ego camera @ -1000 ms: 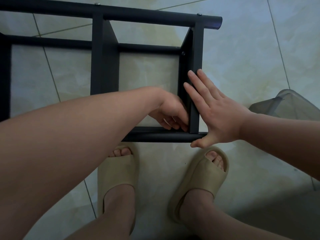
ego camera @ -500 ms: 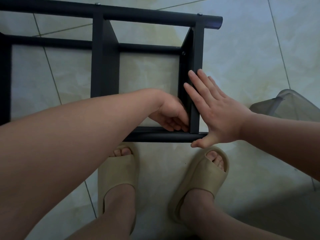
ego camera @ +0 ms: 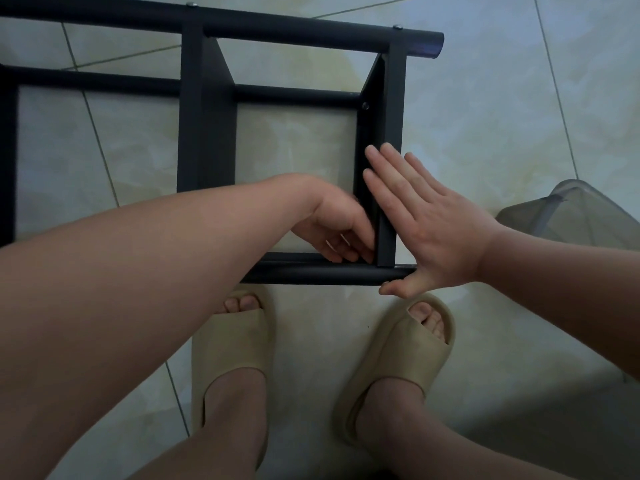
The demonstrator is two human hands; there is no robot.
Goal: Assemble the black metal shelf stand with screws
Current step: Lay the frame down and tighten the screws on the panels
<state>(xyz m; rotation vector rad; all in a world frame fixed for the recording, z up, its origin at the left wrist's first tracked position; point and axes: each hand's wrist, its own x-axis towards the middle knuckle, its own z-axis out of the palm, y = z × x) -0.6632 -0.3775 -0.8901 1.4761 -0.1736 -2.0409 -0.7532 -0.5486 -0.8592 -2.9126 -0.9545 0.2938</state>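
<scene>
The black metal shelf stand (ego camera: 277, 27) lies on its side on the tiled floor in front of my feet. Its right end bar (ego camera: 393, 116) joins the far tube and the near tube (ego camera: 311, 273). My left hand (ego camera: 339, 226) reaches inside the frame, with its fingers curled tight into the corner where the end bar meets the near tube. Whatever they pinch is hidden. My right hand (ego camera: 429, 230) lies flat, fingers straight, against the outer face of the end bar, with the thumb under the near tube's end. Screw heads (ego camera: 397, 27) show on the far tube.
A clear plastic container (ego camera: 571, 216) stands on the floor just right of my right wrist. My feet in beige slippers (ego camera: 232, 344) are right below the near tube. The stand runs off the left edge of the view.
My left hand has shifted slightly at the corner, fingers working in place. My right hand and the stand have stayed put.
</scene>
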